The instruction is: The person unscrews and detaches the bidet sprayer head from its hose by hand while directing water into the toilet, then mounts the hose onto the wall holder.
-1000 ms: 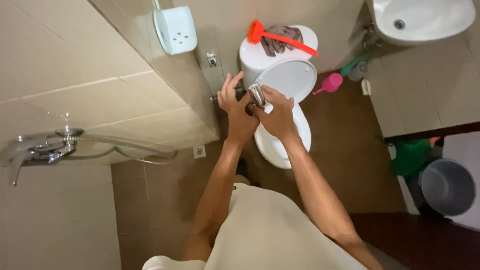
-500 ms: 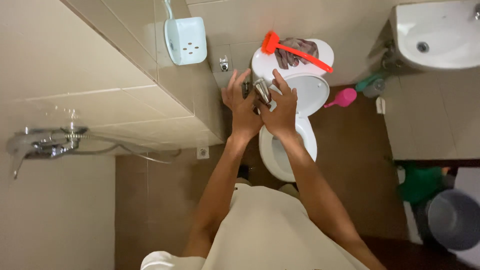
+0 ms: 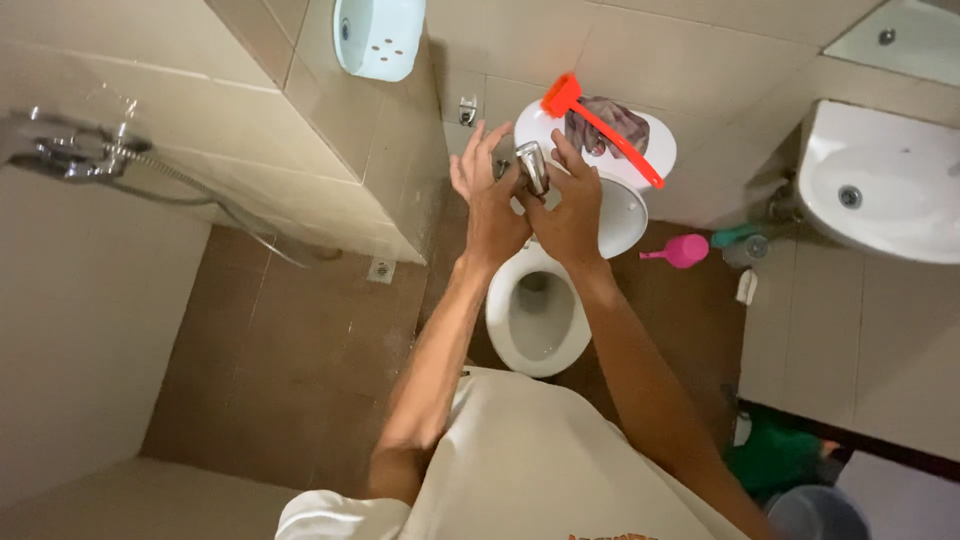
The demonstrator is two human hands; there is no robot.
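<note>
Both my hands meet above the white toilet (image 3: 535,310), whose lid is raised. Between them is a shiny metal sprayer head (image 3: 533,166), upright. My right hand (image 3: 572,210) wraps its lower part from the right. My left hand (image 3: 488,200) presses against it from the left with the fingers spread upward. An orange long-handled brush (image 3: 600,128) and a crumpled cloth (image 3: 608,126) lie on the toilet tank (image 3: 650,150) just beyond my hands.
A pale blue wall holder (image 3: 378,35) hangs at the upper left; a shower tap with hose (image 3: 75,155) sits on the left wall. A white sink (image 3: 885,190) is at the right, a pink dipper (image 3: 682,251) on the brown floor, and green items and a grey bucket (image 3: 815,515) lower right.
The view has swung so the toilet bowl shows below my hands and the sink has dropped to the right. My hands stay together on the metal sprayer head, fingers of the left more spread.
</note>
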